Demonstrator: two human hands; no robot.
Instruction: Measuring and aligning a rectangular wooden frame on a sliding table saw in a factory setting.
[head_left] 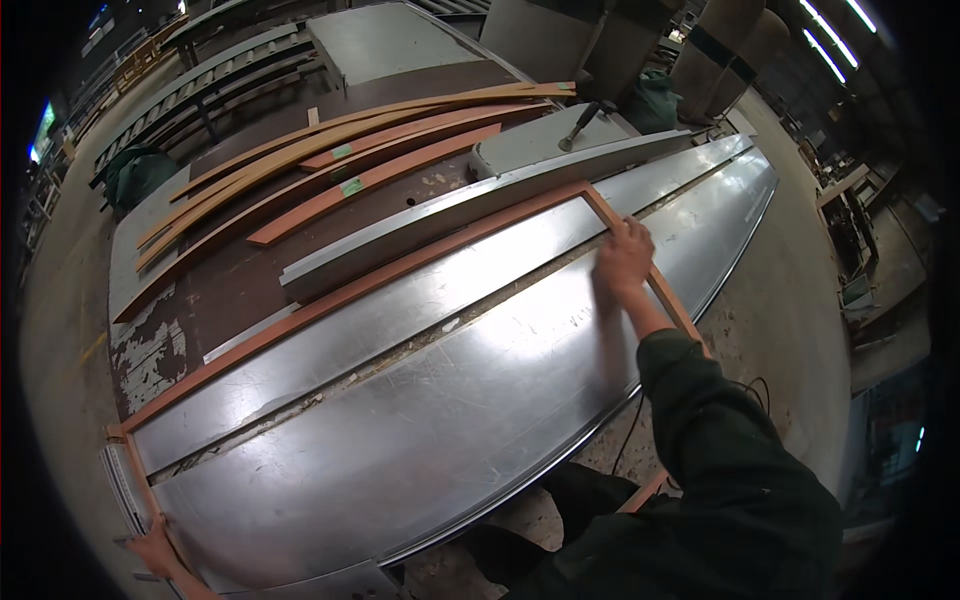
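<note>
A large rectangular frame of reddish-brown wooden strips (pixel 400 268) lies over a shiny metal table (pixel 450 400). Its far long strip runs beside a straight metal fence (pixel 400 232), and its near side reaches past the table edge, largely behind my right arm. My right hand (pixel 625 255) is closed round the short right strip, close to the far corner. Down at the lower left, my left hand (pixel 158 552) grips the short left strip, thumb on its inner side; part of this hand is cut off by the dark rim.
Several long wooden strips (pixel 330 155), some with green tape, lie on a brown board beyond the fence. A brush (pixel 580 125) stands on a grey block. A debris-filled slot (pixel 400 355) crosses the table. Roller racks (pixel 220 75) stand farther back, and a dark cable (pixel 630 435) hangs nearby.
</note>
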